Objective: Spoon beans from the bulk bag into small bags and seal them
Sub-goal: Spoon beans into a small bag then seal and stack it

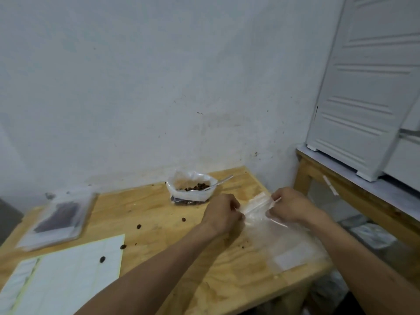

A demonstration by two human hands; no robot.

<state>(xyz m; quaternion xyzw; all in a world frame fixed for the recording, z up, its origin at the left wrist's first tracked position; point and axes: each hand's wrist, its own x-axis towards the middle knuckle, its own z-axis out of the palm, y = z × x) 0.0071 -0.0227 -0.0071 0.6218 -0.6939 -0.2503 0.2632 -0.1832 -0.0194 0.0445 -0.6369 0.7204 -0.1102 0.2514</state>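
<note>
Both hands' fingers [237, 215] pinching small bag [256, 206]

Desk [159, 223] pale wood w/ grain. Beans [195, 187] dk brown, bulk bag [191, 189] clear/whitish. Small bag [256, 208] clear. Paper [75, 269] white w/ faint lines. Wall [159, 87] off-white, speckled.

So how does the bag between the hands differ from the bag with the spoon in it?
The small bag looks empty and flat, while the bulk bag holds dark beans. The left hand and right hand pinch the small bag's top edge above the table; the bulk bag stands untouched, mouth open, with a spoon resting in it. Both are clear plastic.
</note>
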